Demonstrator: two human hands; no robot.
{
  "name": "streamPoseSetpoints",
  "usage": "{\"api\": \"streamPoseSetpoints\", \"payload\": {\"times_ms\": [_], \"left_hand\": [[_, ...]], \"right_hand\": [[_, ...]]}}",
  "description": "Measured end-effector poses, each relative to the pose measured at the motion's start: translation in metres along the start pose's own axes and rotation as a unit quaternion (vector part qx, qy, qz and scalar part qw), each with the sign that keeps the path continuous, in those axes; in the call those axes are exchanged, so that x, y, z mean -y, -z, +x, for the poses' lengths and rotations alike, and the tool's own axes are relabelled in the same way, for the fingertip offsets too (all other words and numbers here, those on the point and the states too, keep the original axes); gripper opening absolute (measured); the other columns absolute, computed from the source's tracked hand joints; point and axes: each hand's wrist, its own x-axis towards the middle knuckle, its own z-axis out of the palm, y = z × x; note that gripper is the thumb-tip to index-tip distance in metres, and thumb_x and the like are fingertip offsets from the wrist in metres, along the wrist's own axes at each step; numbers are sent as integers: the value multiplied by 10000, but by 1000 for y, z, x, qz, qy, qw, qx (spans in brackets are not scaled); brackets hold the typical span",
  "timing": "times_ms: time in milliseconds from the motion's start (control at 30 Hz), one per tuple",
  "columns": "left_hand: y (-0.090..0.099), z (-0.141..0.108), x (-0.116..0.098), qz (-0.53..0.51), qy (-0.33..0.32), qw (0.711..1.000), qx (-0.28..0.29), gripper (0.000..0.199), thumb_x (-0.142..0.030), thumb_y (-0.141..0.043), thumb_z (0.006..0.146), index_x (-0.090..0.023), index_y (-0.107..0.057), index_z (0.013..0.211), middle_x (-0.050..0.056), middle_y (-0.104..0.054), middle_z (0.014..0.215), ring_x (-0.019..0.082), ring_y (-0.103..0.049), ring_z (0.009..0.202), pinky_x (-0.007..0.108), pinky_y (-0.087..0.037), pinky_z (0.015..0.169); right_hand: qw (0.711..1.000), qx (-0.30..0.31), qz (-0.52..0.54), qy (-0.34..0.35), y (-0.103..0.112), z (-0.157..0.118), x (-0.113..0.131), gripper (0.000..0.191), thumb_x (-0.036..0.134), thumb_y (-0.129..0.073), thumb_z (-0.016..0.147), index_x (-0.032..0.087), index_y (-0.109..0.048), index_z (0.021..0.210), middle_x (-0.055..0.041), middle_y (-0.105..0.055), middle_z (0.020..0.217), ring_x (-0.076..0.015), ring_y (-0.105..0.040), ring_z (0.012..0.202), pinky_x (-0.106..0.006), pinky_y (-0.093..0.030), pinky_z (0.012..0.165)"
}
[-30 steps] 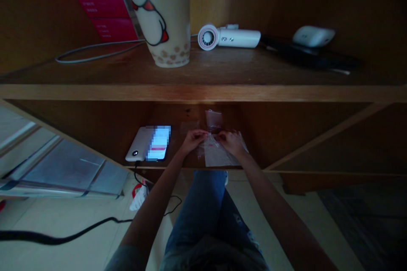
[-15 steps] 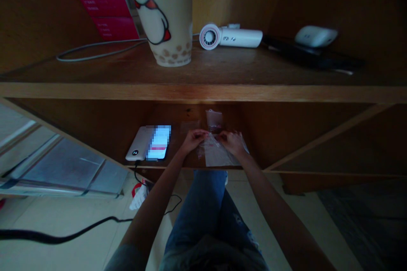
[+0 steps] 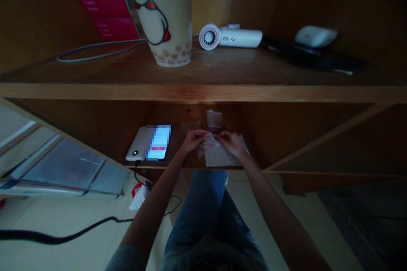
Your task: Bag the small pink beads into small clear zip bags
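Note:
Over the lower shelf, the fingers of my left hand (image 3: 193, 139) are pinched at one side of a crumpled clear plastic bag (image 3: 211, 139). My right hand (image 3: 233, 143) pinches the same bag from the other side, its fingers curled. Any small item inside the bag is too dim to make out. Under and in front of my hands lies a flat whitish translucent sheet or bag (image 3: 218, 157). Just beyond them is a small clear zip bag (image 3: 214, 117). Another thin clear piece of plastic (image 3: 190, 126) rests behind my left hand.
Left of my hands lie a white power bank (image 3: 137, 144) and a lit phone (image 3: 159, 143). A black cable (image 3: 111, 219) hangs below. The upper shelf edge (image 3: 203, 92) juts overhead, bearing a bubble tea cup (image 3: 173, 17), a white handheld fan (image 3: 240, 38) and a pink box (image 3: 101, 6).
Both hands stay in the same place with the clear plastic bag between them. Only very slight finger and plastic movement shows.

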Motion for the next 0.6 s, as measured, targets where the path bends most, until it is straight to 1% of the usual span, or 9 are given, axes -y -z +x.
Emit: {"api": "streamPoseSetpoints", "payload": {"times_ms": [100, 200, 467, 600], "left_hand": [[0, 0, -1, -2, 0, 1000, 3, 253, -340, -685, 666, -129, -697, 806, 63, -697, 749, 120, -598, 617, 216, -467, 582], [0, 0, 1, -2, -5, 1000, 4, 258, -346, -684, 667, -133, -696, 812, 61, -694, 739, 123, -598, 618, 218, -467, 580], [1, 1, 5, -4, -2, 1000, 4, 245, -329, -679, 675, -138, -697, 828, 62, -698, 758, 125, -604, 627, 221, -468, 589], [1, 2, 6, -5, -9, 1000, 2, 234, -314, -683, 672, -135, -697, 821, 63, -698, 759, 127, -604, 640, 224, -466, 608]], "right_hand": [[992, 9, 122, 22, -5, -3, -6, 147, 258, -515, 781, 224, -658, 780, -20, -693, 816, -164, -623, 754, -271, -434, 706], [980, 17, 196, 37, -10, -5, -10, 130, 247, -523, 764, 214, -648, 774, -22, -686, 809, -162, -625, 755, -272, -454, 702], [963, 11, 268, 40, -12, -7, -9, 122, 266, -527, 753, 198, -627, 763, -25, -669, 803, -155, -610, 757, -277, -461, 716], [956, 31, 287, 52, -14, -8, -8, 123, 279, -532, 749, 200, -626, 768, -23, -668, 793, -156, -613, 746, -276, -468, 709]]}}
